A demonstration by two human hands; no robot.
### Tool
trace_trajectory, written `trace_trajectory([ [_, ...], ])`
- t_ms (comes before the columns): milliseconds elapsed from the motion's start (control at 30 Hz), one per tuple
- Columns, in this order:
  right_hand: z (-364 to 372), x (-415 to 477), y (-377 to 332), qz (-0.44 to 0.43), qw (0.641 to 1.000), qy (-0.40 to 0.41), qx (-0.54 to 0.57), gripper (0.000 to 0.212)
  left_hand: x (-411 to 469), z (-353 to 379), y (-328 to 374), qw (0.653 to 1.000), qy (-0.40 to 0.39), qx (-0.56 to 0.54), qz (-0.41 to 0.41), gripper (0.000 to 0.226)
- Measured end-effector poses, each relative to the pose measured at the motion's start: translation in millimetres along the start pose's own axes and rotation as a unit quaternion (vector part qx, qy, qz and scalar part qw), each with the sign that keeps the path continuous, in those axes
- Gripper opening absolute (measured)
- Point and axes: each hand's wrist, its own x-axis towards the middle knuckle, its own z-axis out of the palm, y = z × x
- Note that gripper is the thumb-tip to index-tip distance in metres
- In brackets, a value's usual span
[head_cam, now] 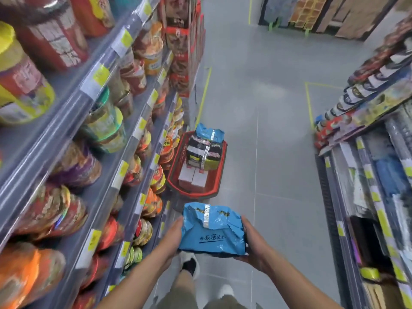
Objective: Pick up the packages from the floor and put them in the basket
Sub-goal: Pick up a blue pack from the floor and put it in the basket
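Left hand: clasps the left end of the blue package, thumb along the upper edge. The fingers pass under the pack and are hidden.

Right hand: clasps the right end, palm against the side. Its fingertips are hidden beneath.

Blue package: held level between both hands, off the floor, on the near side of the basket and apart from it. Crumpled film, a silver seam strip on top, dark printed characters on the face. The underside is unseen.

Shoes: white. One sits just below the package and is partly covered by a trouser leg. The other is lower and blurred.

Basket: red, standing on the floor close to the foot of the left shelves. Its far end is hidden by its load.

Basket contents:
- A second blue package stands at the far end.
- Black and green packages are stacked in the middle, and their number cannot be told.
- Two white boxes lie side by side at the near end.

Left shelves: tiers of round tubs in red, orange, green and purple, with yellow price tags on the rails. The labels are smeared by blur and cannot be read.

Right shelves: flat packs and boxes, cut off by the frame edge and blurred.

Floor: grey, marked with yellow tape lines.
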Motion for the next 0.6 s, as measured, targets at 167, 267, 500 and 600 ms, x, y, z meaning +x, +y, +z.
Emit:
trace_trajectory([
  [167, 27.8, 60.4, -60.2, 0.012, 0.999, 0.005, 0.050, 0.055, 94.8, -25.8, 38.2, 0.999, 0.019, 0.028, -0.007, 0.038],
  [267, 40.7, 98.3, -90.5, 0.026, 0.998, 0.027, 0.057, 0.055, 140.0, -33.1, 60.8, 0.998, 0.058, 0.022, -0.025, 0.037],
  [500, 58.2, 203.1, -154.0, 0.068, 0.996, 0.041, 0.028, 0.049, 238.8, -33.7, 99.2, 0.995, 0.080, 0.039, -0.045, 0.034],
  [600, 64.8, 251.8, -179.9, 0.068, 0.996, 0.046, 0.019, 0.046, 290.3, -33.1, 106.7, 0.993, 0.099, 0.038, -0.047, 0.032],
])
